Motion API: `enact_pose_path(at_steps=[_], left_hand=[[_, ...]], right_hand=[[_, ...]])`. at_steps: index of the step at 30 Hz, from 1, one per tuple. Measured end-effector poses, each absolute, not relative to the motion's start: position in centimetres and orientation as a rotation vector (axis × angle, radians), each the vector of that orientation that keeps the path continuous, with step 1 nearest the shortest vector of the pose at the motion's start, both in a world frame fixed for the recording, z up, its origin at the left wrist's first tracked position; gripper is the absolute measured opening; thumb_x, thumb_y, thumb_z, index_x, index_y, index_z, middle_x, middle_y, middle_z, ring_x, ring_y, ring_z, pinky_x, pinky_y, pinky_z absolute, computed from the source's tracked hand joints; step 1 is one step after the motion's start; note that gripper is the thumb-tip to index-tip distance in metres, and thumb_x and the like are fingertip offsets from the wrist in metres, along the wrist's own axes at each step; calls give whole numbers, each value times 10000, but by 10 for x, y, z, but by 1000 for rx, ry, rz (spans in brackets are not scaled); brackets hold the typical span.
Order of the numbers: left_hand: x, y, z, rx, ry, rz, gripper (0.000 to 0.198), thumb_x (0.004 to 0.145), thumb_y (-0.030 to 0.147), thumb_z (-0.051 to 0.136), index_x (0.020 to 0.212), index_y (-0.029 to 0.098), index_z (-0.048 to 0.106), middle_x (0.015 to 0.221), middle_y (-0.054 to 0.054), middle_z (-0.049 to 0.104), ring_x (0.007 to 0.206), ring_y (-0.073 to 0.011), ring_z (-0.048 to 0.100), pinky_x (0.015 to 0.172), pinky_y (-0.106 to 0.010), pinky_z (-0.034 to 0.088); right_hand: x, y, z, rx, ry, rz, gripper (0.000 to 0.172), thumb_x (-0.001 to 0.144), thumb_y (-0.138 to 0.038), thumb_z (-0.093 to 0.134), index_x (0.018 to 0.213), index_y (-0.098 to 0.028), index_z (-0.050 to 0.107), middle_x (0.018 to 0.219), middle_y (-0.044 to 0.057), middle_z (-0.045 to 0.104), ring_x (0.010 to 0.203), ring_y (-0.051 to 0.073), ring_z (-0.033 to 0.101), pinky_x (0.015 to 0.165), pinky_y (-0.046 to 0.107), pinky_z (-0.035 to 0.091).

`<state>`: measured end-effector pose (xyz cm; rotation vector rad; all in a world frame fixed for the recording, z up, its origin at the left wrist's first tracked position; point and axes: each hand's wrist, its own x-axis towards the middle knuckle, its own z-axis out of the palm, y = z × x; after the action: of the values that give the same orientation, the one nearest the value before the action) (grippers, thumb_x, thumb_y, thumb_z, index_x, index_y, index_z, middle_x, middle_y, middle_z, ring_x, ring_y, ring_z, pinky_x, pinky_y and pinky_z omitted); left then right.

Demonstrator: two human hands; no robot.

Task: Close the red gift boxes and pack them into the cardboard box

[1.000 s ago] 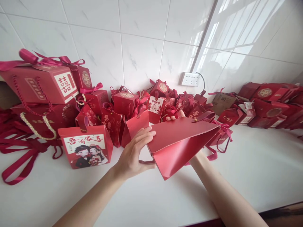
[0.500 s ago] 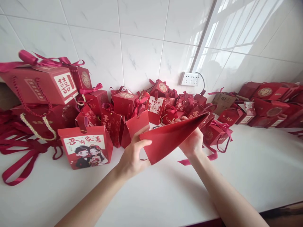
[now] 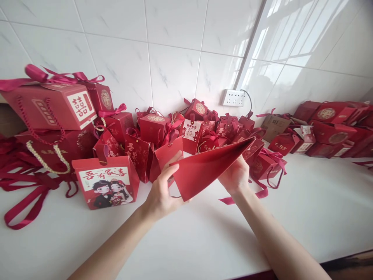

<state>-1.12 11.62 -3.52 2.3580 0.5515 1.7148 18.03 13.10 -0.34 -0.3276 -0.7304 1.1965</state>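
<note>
Red paperboard box [image 3: 208, 169] tilts above the white table [image 3: 186, 249], its left end held between thumb and fingers of the left hand [image 3: 161, 190], the right hand [image 3: 235, 175] behind it, finger grip hidden, so I cannot tell

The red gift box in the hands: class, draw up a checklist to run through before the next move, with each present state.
1. Left hand gripping the red gift box at its left end: ok.
2. Right hand finger grip: cannot tell, fingers hidden behind the box.
3. Box resting on the white tabletop: not ok, held above it.
4. Box's fastening closed: cannot tell, not in view.
5. Couple-print gift box clear of both hands: ok.
</note>
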Motion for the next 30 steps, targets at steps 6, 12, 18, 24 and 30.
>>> enact_pose_path(at_steps=[6,12,18,24,30], left_hand=[[-11,116,-34,2434,574,1687,690,682,131,714,1239,259,327,1337,-150,433,1210,-274,486,756,-289,576],[-9,114,-29,1914,695,1659,866,680,300,710,1370,240,190,1287,-145,489,1130,-278,547,835,-374,541],[-10,116,-22,1519,808,1459,739,736,399,587,1352,185,240,1221,-123,550,1148,-286,527,965,-444,436],[-10,117,-34,1643,807,1164,570,759,349,593,1250,191,351,980,-60,625,995,-245,595,931,-409,440],[-8,116,-32,1557,838,1176,649,773,463,592,1297,193,320,1117,-100,612,1101,-259,559,947,-395,432]], right_hand=[[181,132,-3,-366,-728,1223,148,778,-387,606,741,-254,660,911,-28,709,950,204,636,817,345,533],[177,128,-6,-557,-794,1126,357,735,-485,638,1006,-253,639,1041,-1,684,1000,238,619,852,385,514],[170,115,-10,-661,-842,834,328,693,-389,702,978,-245,626,918,10,703,917,233,639,770,363,537],[173,110,-6,-673,-830,802,179,697,-363,695,821,-251,629,778,-6,688,806,202,643,691,330,537],[176,119,-6,-727,-725,786,156,730,-363,668,815,-243,616,724,-26,654,704,163,616,609,268,511]])
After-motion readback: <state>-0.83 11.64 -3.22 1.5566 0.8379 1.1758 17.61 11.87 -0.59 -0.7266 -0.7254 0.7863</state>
